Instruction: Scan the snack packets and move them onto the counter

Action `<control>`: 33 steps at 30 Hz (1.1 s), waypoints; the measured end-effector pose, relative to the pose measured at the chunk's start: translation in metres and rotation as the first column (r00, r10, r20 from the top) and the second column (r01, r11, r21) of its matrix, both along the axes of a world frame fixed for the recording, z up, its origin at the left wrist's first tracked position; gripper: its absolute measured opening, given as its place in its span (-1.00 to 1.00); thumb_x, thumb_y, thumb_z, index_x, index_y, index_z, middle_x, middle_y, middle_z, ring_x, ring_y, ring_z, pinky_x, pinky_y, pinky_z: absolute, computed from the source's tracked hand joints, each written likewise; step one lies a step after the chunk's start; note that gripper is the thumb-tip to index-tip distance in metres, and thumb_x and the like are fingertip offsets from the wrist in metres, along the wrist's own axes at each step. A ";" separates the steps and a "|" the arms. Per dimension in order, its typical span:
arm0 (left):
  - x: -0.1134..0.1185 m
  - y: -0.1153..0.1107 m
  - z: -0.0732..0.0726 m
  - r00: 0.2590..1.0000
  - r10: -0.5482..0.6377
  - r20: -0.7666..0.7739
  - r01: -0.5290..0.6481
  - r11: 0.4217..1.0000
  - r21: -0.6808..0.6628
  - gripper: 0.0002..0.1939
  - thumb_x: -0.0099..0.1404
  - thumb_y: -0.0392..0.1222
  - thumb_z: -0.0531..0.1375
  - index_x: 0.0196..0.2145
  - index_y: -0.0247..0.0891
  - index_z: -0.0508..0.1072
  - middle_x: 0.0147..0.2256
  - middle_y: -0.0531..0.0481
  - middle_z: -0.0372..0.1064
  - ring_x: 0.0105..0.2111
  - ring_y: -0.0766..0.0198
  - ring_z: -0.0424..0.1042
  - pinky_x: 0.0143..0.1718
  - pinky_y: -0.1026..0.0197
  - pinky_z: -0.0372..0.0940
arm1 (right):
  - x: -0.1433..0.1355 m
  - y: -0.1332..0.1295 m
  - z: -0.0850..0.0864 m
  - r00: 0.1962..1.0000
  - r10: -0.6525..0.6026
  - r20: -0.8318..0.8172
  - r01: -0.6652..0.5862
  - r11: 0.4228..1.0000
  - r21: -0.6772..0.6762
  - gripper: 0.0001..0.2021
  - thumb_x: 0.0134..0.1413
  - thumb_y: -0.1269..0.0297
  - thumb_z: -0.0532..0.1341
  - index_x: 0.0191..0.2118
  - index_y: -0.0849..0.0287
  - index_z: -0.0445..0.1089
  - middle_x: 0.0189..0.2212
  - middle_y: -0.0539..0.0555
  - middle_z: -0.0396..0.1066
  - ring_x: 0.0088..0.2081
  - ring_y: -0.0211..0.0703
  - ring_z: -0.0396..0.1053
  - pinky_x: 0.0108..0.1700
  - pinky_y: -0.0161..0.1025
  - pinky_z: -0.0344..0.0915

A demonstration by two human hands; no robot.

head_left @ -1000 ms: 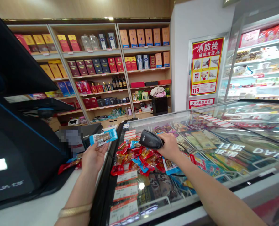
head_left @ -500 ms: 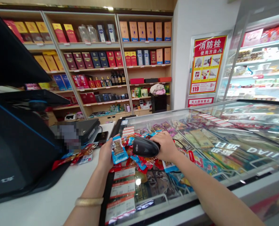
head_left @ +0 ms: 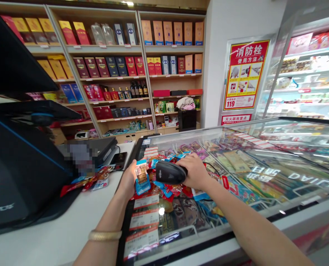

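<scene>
A small blue snack packet (head_left: pixel 142 179) with a clear middle is gripped along its left side by my left hand (head_left: pixel 129 181), its face turned to the right. My right hand (head_left: pixel 194 171) is wrapped around the handle of a black barcode scanner (head_left: pixel 168 172). The scanner's head points left at the packet, a small gap away, and an orange-red glow lies on the packet's upper left and my fingers. Beneath both hands, a heap of red and blue snack packets (head_left: pixel 164 190) lies on the glass top of the freezer (head_left: pixel 225 184).
At left stands a black checkout terminal (head_left: pixel 20 166) on the white counter (head_left: pixel 78 218). More snack packets (head_left: pixel 94 181) and a phone (head_left: pixel 119 159) lie beside it. Shelves of boxed bottles (head_left: pixel 111 68) line the back wall, with a red poster (head_left: pixel 246 74) to their right.
My left hand has tilted the packet slightly, and a reddish light now falls on it. The scanner stays in my right hand, nearly where it was. The view has shifted slightly.
</scene>
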State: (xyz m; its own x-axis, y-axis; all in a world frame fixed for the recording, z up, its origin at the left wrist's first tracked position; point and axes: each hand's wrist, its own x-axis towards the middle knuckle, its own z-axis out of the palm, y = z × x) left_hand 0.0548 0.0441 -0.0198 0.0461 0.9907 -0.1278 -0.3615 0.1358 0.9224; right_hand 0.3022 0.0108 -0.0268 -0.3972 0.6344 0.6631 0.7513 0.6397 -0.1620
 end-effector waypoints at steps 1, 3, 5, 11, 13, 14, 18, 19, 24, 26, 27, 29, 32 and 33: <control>0.001 0.000 0.000 1.000 -0.001 0.012 0.001 1.000 -0.011 -0.42 0.44 0.06 0.00 0.21 -0.37 0.42 -0.27 -0.22 0.59 -0.35 0.05 0.59 -0.34 0.07 0.48 | 0.000 0.000 0.000 1.000 -0.002 0.001 0.002 1.000 -0.001 -0.76 -0.14 0.23 0.31 -0.24 0.08 0.52 -0.35 0.04 0.58 -0.28 -0.08 0.43 -0.14 -0.14 0.03; 0.003 -0.001 0.001 1.000 0.003 0.022 -0.003 1.000 -0.028 -0.43 0.45 0.03 -0.04 0.21 -0.37 0.41 -0.29 -0.23 0.59 -0.36 0.06 0.59 -0.34 0.07 0.47 | 0.000 0.000 0.000 1.000 -0.001 -0.010 0.001 1.000 -0.002 -0.76 -0.14 0.23 0.31 -0.25 0.08 0.52 -0.36 0.05 0.58 -0.28 -0.07 0.42 -0.15 -0.14 0.03; 0.003 0.001 -0.001 1.000 0.020 -0.017 -0.020 1.000 -0.022 -0.44 0.46 0.01 -0.05 0.20 -0.38 0.42 -0.31 -0.21 0.58 -0.36 0.07 0.58 -0.33 0.08 0.47 | 0.000 0.000 0.000 1.000 0.004 -0.031 -0.004 1.000 0.003 -0.76 -0.15 0.23 0.31 -0.25 0.08 0.53 -0.37 0.06 0.58 -0.28 -0.07 0.42 -0.14 -0.14 0.04; -0.009 0.020 -0.022 0.761 0.427 -0.489 -0.287 0.897 0.337 -0.23 0.24 -0.08 0.28 0.35 -0.31 0.21 -0.14 -0.19 0.52 -0.32 0.13 0.53 -0.20 0.11 0.43 | 0.003 0.003 -0.002 0.996 -0.035 -0.084 0.038 0.999 0.034 -0.76 -0.16 0.23 0.31 -0.26 0.10 0.53 -0.31 0.10 0.60 -0.24 -0.04 0.45 -0.13 -0.14 0.06; -0.012 0.024 -0.028 0.561 0.542 -0.626 -0.287 0.836 0.467 -0.04 0.13 -0.12 0.35 0.41 -0.31 0.08 0.00 -0.28 0.43 -0.26 0.10 0.53 -0.11 0.04 0.42 | 0.004 0.003 -0.003 0.995 -0.050 -0.083 0.053 0.998 0.030 -0.76 -0.17 0.26 0.31 -0.26 0.09 0.53 -0.29 0.10 0.60 -0.23 -0.05 0.45 -0.13 -0.14 0.06; -0.013 0.026 -0.031 0.475 0.570 -0.671 -0.265 0.819 0.509 -0.04 0.12 -0.12 0.36 0.40 -0.32 0.08 0.04 -0.32 0.38 -0.18 0.06 0.52 -0.04 -0.01 0.40 | 0.004 0.003 -0.003 0.995 -0.055 -0.081 0.057 0.998 0.029 -0.76 -0.17 0.28 0.31 -0.26 0.09 0.53 -0.29 0.09 0.60 -0.23 -0.05 0.45 -0.12 -0.14 0.07; -0.019 0.027 -0.032 0.263 0.586 -0.767 -0.180 0.810 0.557 -0.34 0.20 -0.09 0.26 0.24 -0.30 0.35 0.06 -0.33 0.33 0.12 -0.09 0.38 0.18 -0.08 0.27 | 0.005 0.005 -0.005 0.996 -0.068 -0.063 0.070 0.997 0.028 -0.78 -0.14 0.27 0.31 -0.27 0.09 0.53 -0.27 0.10 0.60 -0.23 -0.05 0.45 -0.13 -0.14 0.07; -0.022 0.027 -0.030 0.241 0.577 -0.780 -0.172 0.816 0.551 -0.39 0.21 -0.08 0.24 0.20 -0.29 0.39 0.05 -0.32 0.34 0.12 -0.10 0.38 0.18 -0.08 0.27 | 0.005 0.005 -0.005 0.995 -0.074 -0.061 0.076 0.997 0.028 -0.79 -0.13 0.26 0.32 -0.27 0.09 0.53 -0.27 0.10 0.60 -0.23 -0.05 0.45 -0.13 -0.14 0.07; -0.048 0.031 -0.003 0.157 0.640 -0.752 -0.128 0.768 0.627 -0.51 0.23 -0.10 0.17 0.09 -0.29 0.49 0.01 -0.31 0.39 0.06 -0.07 0.42 0.17 -0.05 0.29 | 0.006 0.007 -0.007 0.993 -0.089 -0.077 0.091 0.995 0.029 -0.79 -0.13 0.24 0.34 -0.27 0.08 0.54 -0.29 0.10 0.60 -0.25 -0.05 0.44 -0.13 -0.14 0.09; -0.067 0.031 0.007 0.083 0.683 -0.726 -0.117 0.730 0.673 -0.54 0.25 -0.11 0.15 0.08 -0.27 0.50 0.04 -0.30 0.40 0.10 -0.09 0.39 0.18 -0.09 0.27 | 0.006 0.008 -0.007 0.993 -0.088 -0.077 0.091 0.995 0.031 -0.79 -0.13 0.25 0.33 -0.27 0.08 0.54 -0.29 0.10 0.60 -0.25 -0.05 0.45 -0.13 -0.15 0.08; -0.078 0.031 0.011 0.031 0.690 -0.723 -0.128 0.720 0.682 -0.55 0.26 -0.12 0.14 0.08 -0.27 0.50 0.05 -0.31 0.41 0.11 -0.12 0.39 0.17 -0.12 0.27 | 0.006 0.008 -0.007 0.993 -0.089 -0.077 0.091 0.995 0.032 -0.79 -0.12 0.26 0.32 -0.27 0.08 0.54 -0.30 0.10 0.60 -0.25 -0.05 0.45 -0.14 -0.15 0.07; -0.100 0.030 0.015 -0.083 0.664 -0.743 -0.170 0.725 0.667 -0.55 0.28 -0.10 0.13 0.07 -0.28 0.51 0.07 -0.35 0.41 0.11 -0.19 0.39 0.14 -0.20 0.28 | 0.006 0.008 -0.007 0.993 -0.087 -0.078 0.091 0.995 0.036 -0.77 -0.14 0.27 0.31 -0.26 0.08 0.54 -0.30 0.09 0.60 -0.24 -0.04 0.46 -0.15 -0.14 0.05; -0.131 0.032 0.013 -0.212 0.544 -0.812 -0.199 0.789 0.581 -0.57 0.27 -0.05 0.15 -0.02 -0.33 0.58 0.10 -0.46 0.40 0.10 -0.32 0.39 0.10 -0.27 0.29 | 0.006 0.008 -0.006 0.993 -0.077 -0.087 0.081 0.996 0.039 -0.75 -0.17 0.28 0.31 -0.25 0.08 0.53 -0.31 0.08 0.60 -0.22 -0.03 0.47 -0.15 -0.14 0.03; -0.139 0.033 0.010 -0.233 0.496 -0.837 -0.200 0.818 0.540 -0.58 0.26 -0.02 0.16 -0.08 -0.33 0.61 0.10 -0.48 0.39 0.10 -0.36 0.39 0.08 -0.29 0.30 | 0.006 0.008 -0.006 0.993 -0.073 -0.094 0.077 0.996 0.039 -0.74 -0.18 0.29 0.30 -0.25 0.08 0.52 -0.31 0.07 0.60 -0.22 -0.03 0.47 -0.15 -0.14 0.03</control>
State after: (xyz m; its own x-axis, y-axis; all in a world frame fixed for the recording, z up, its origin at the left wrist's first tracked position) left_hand -0.0837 0.0771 -0.0095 -0.3304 0.7953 0.5083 0.9350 0.2024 0.2911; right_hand 0.3078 0.0188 -0.0330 -0.2854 0.6303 0.7220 0.7805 0.5901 -0.2066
